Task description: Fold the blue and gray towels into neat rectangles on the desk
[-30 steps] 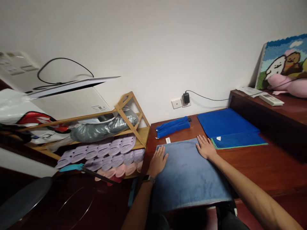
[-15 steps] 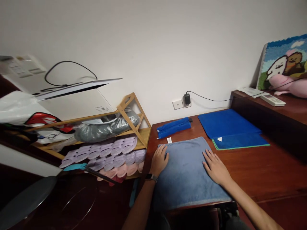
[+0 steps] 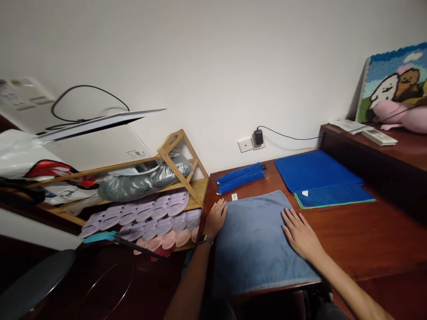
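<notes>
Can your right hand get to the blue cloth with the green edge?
Probably yes: the right hand rests just beside that blue cloth, with only bare tabletop visible between.

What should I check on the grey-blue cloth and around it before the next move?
1. Grey-blue cloth spread out, no large fold on top: ok.
2. Right hand open, at the cloth's right side: ok.
3. Left hand open, at the far left corner: ok.
4. Folded bright blue cloth apart from the grey-blue one: ok, though the gap is narrow.
5. Narrow blue bundle apart from it too: ok.
6. Near left corner fully on the table: cannot tell, too dark.
</notes>
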### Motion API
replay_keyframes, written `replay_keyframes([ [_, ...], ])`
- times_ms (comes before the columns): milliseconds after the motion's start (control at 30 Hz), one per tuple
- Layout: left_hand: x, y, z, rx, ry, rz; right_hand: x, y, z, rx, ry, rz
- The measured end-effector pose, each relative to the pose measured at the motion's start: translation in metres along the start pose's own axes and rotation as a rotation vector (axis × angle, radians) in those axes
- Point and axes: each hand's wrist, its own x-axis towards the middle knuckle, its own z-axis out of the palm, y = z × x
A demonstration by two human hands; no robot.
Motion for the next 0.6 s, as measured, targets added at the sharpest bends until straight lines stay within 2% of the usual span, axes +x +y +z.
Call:
replay_keyframes([
  [33,-0.005,0.017,-0.002,0.0,0.034,0.007,-0.004,-0.002,-0.002,0.014,0.022,-0.022],
  [100,-0.023,0.067,0.0,-0.005,0.083,0.061,-0.013,-0.007,-0.003,0.043,0.046,-0.079],
  [233,-0.072,0.184,0.015,-0.025,-0.083,0.28,-0.03,-0.012,0.001,0.032,0.024,-0.193],
  [300,-0.093,0.216,0.021,-0.021,-0.136,0.309,-0.034,-0.011,0.005,0.007,0.021,-0.223],
  [333,-0.101,0.22,0.022,-0.007,-0.149,0.298,-0.034,-0.009,0.007,-0.002,0.022,-0.226],
  [400,-0.116,0.206,0.018,0.047,-0.153,0.248,-0.033,-0.008,0.008,-0.009,0.027,-0.21],
  [467,-0.131,0.172,0.009,0.121,-0.123,0.192,-0.029,-0.009,0.005,-0.006,0.037,-0.199],
  [600,-0.175,0.1,-0.011,0.256,0.036,0.147,-0.028,-0.017,-0.012,0.04,0.1,-0.217],
])
